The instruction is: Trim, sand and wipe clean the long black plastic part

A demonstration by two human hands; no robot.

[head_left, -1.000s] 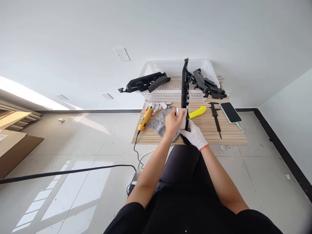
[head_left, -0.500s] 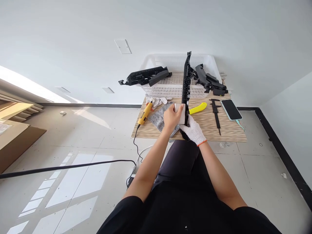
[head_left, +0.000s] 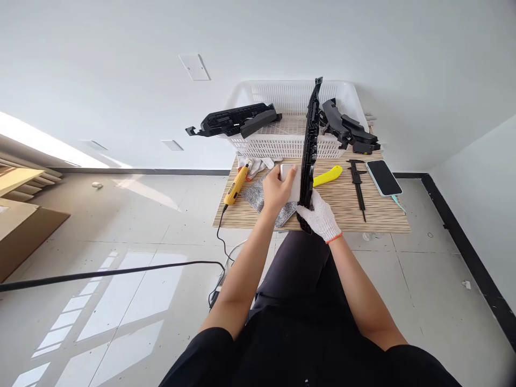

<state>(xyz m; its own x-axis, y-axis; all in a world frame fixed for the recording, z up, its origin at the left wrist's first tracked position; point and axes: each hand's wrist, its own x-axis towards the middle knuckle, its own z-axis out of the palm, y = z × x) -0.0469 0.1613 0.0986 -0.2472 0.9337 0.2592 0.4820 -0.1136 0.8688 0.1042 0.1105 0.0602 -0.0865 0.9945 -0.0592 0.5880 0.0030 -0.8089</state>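
Observation:
A long black plastic part stands nearly on end over the small striped table, its top reaching above the basket. My right hand, in a white knit glove, is closed round its lower end. My bare left hand grips a white block and presses it against the left side of the part. A grey cloth lies under my left hand.
A white mesh basket at the back carries two more black parts. On the table lie a yellow power tool with a cable, a yellow knife, a black caliper, a phone and a spare glove.
My left hand with the white block has slid up along the black part. The part's top end now tilts slightly right. My right hand keeps its hold on the lower end.

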